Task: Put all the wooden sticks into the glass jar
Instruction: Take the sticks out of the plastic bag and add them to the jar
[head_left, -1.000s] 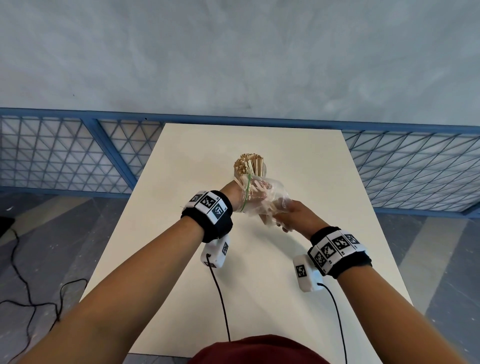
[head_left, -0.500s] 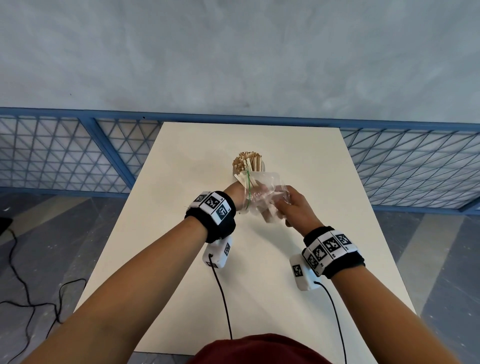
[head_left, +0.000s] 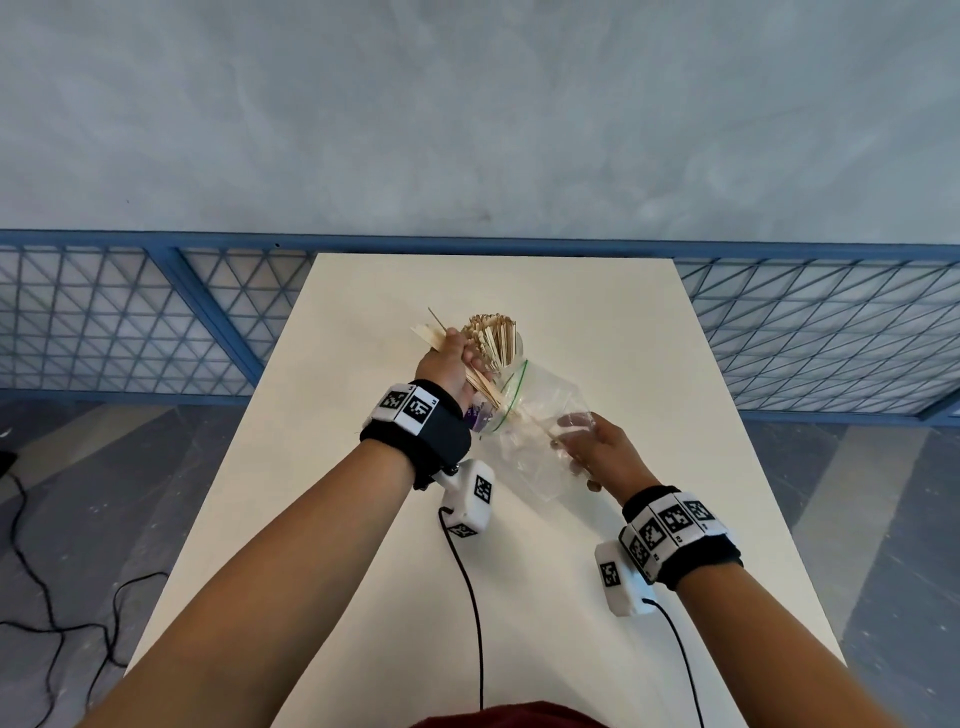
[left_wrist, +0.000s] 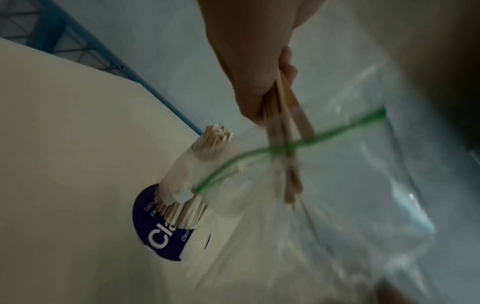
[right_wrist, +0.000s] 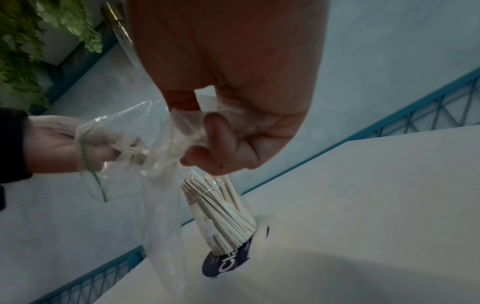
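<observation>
Sticks in jar: thin pale flat wooden sticks (head_left: 492, 340), square-cut ends, packed tight and fanned, tops standing above the rim.
Jar: clear glass jar (right_wrist: 240, 202), upright on the cream rectangular table (head_left: 597, 332), toward its far half; stands on a round dark-blue label with white lettering (left_wrist: 158, 234).
Held sticks: small bundle of the same pale wooden sticks (head_left: 480, 384), tilted, upper ends fanned out past the fist, lower ends reaching into the bag mouth; just beside the jar, on its left.
Left hand (head_left: 445, 364): fist curled tight round the held bundle, raised beside the jar.
Right hand (head_left: 602, 449): fingers pinching the crumpled bottom of the clear plastic zip bag with green seal line (head_left: 540, 415), held above the table.
Bag: mouth turned toward the left hand; blurred in the left wrist view.
</observation>
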